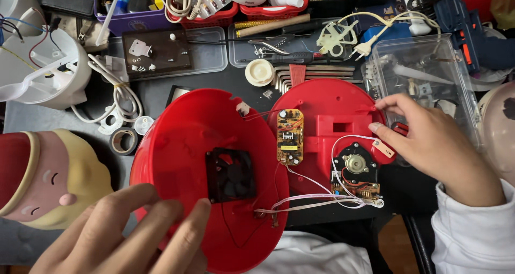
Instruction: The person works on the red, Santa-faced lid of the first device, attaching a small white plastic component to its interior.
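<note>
On the cluttered counter [161,94] lie two halves of an opened red appliance. The left hand [126,234], fingers spread and gripping nothing, rests on the rim of the red bowl-shaped shell [182,140], which carries a small black fan [230,174] in its middle. The right hand [434,148] touches the edge of the red round base [327,110], fingers loosely curled (what they pinch, if anything, I cannot tell). On that base sit a yellow circuit board [289,136] and a black motor unit [355,165], white wires [316,200] running between the halves.
</note>
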